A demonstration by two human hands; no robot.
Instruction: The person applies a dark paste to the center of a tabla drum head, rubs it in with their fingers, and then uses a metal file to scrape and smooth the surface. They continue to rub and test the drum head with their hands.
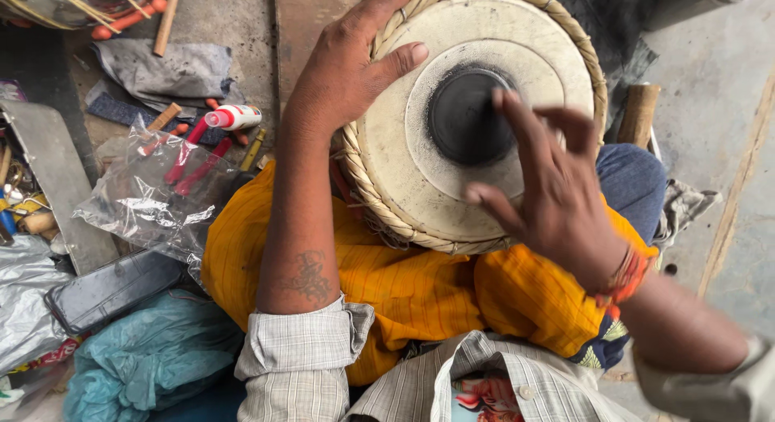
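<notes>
A round hand drum (pixel 420 160) with a pale skin, a black centre patch (pixel 468 115) and a braided rim rests in my lap on a yellow-orange cloth (pixel 404 285). My left hand (pixel 351 63) grips the drum's upper left rim, thumb lying on the skin. My right hand (pixel 549 188) hovers over the skin's lower right, fingers spread, fingertips at the edge of the black patch. Neither hand holds a tool.
On the floor to the left lie a white bottle with a red cap (pixel 234 116), red-handled tools under a clear plastic bag (pixel 153 200), a dark flat case (pixel 113 289), teal plastic (pixel 153 357) and grey rags. A wooden handle (pixel 638 115) sits at the right.
</notes>
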